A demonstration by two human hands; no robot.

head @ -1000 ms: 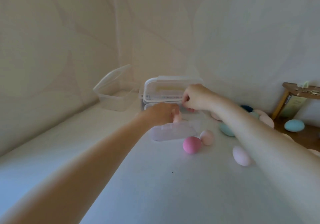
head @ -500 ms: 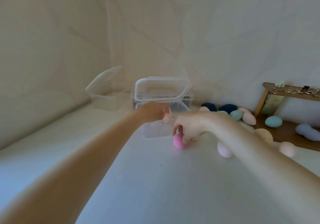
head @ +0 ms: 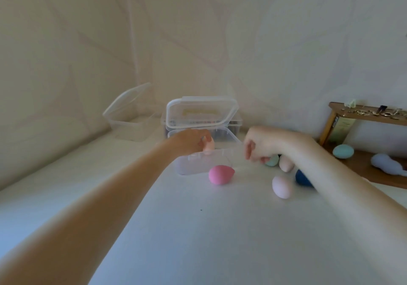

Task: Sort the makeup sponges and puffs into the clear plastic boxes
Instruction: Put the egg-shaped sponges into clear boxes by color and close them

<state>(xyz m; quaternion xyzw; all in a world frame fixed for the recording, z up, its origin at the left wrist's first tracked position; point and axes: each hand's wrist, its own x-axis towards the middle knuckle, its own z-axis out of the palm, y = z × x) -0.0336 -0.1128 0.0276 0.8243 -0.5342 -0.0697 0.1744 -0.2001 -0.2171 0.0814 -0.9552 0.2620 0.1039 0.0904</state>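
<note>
— Sponges first: where are they?

— Scattered on the white bench. A bright pink sponge lies just in front of the near clear box, touching or almost touching its front wall. A pale pink sponge sits to its right, apart from it, with a dark blue sponge half hidden behind my right forearm. A teal sponge and a beige sponge lie just under my right hand.

— And your hands?

— My left hand is over the near box's front rim, its grip closed on a small peach sponge that points down into the box. My right hand hangs to the right of the box, fingers curled loosely; the view is soft there, so I think it holds nothing, but I cannot tell for sure.

— Other boxes?

— A second clear box stands behind the near one, lid up. A third box sits open at the back left, near the wall.

— Anything beyond the bench?

— A wooden shelf on the right, with another teal sponge and a pale lilac puff beneath it.
</note>
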